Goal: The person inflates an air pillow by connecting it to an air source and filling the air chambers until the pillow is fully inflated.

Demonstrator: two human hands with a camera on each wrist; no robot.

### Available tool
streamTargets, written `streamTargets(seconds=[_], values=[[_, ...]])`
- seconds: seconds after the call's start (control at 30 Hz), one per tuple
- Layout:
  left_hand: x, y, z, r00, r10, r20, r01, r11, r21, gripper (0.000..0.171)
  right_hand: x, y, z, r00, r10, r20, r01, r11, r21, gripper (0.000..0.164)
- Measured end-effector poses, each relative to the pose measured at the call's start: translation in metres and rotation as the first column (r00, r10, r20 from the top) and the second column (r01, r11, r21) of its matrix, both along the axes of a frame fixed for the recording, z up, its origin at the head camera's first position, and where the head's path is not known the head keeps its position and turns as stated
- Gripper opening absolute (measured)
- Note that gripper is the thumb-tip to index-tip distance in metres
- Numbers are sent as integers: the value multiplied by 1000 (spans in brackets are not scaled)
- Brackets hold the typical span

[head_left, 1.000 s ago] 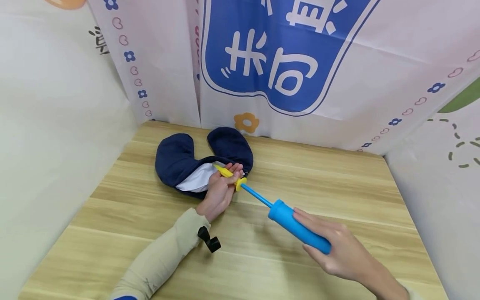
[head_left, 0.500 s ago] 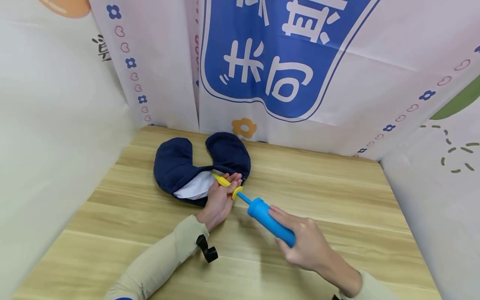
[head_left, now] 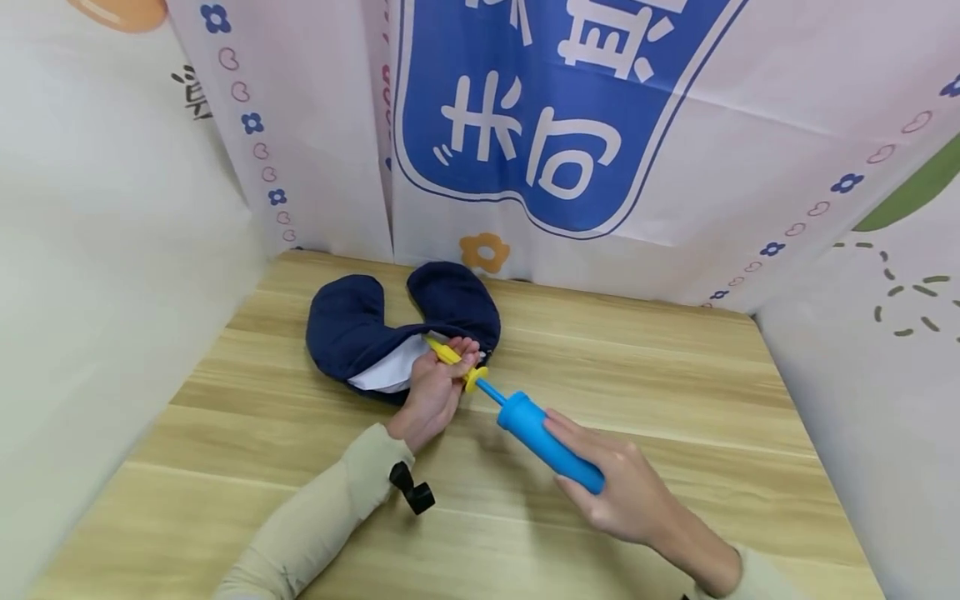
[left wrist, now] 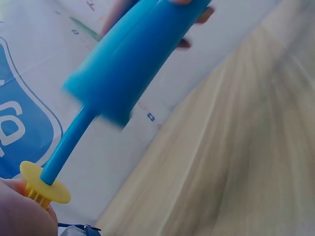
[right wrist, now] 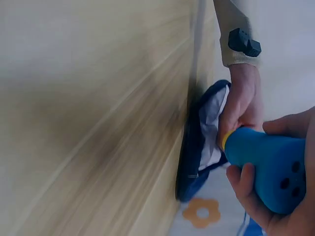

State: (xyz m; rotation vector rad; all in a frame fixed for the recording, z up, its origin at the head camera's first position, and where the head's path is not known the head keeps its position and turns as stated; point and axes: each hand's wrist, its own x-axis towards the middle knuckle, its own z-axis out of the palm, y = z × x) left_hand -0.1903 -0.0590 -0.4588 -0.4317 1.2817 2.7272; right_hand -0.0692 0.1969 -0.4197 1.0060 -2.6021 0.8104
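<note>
Left hand (head_left: 433, 387) curled round yellow nozzle (head_left: 447, 354), likely steadying it at the opening of navy U-shaped pillow (head_left: 341, 325), far left on counter (head_left: 637, 358); right hand (head_left: 630, 487) wraps blue pump barrel (head_left: 543, 437), nearer right, presumably for the stroke, barrel clear of counter, both hands reaching from near side
</note>
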Motion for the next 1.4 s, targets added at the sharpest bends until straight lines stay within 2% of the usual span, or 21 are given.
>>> streamTargets(seconds=[0.2, 0.37, 0.5, 0.73, 0.83, 0.9, 1.0, 1.13, 1.3, 1.4], values=[[-5, -4, 7, 1000, 12, 25, -12, 1000, 8, 43, 25, 32, 19, 999, -6, -38, 7, 1000, 24, 80], [-6, -2, 11, 998, 30, 59, -32, 999, 34, 34, 30, 43, 31, 998, -6, -63, 9, 999, 38, 81], [-2, 1, 10, 997, 25, 67, -28, 999, 39, 32, 16, 26, 27, 995, -7, -102, 12, 999, 48, 74], [8, 1, -4, 1000, 18, 13, -18, 1000, -7, 30, -21, -25, -5, 977, 46, -207, -34, 998, 61, 67], [12, 5, -9, 1000, -12, 12, 12, 1000, -14, 31, -28, -35, -15, 979, 64, -192, -57, 998, 41, 67], [14, 8, -11, 999, -36, 17, 37, 999, -10, 32, -29, -31, -18, 983, 71, -167, -67, 997, 26, 66], [13, 13, -9, 999, -49, 12, 48, 999, 19, 33, -24, -13, -14, 989, 75, -128, -73, 997, 18, 67], [8, 13, -3, 999, -31, 11, 30, 998, 54, 33, -5, 15, -3, 993, 57, -101, -53, 998, 43, 70], [4, 10, 4, 999, -35, 40, 33, 998, 44, 34, 19, 42, 13, 995, 39, -91, -35, 998, 47, 71], [3, 10, 6, 997, -30, 67, 27, 999, 47, 34, 27, 53, 20, 997, 30, -71, -27, 999, 33, 72]])
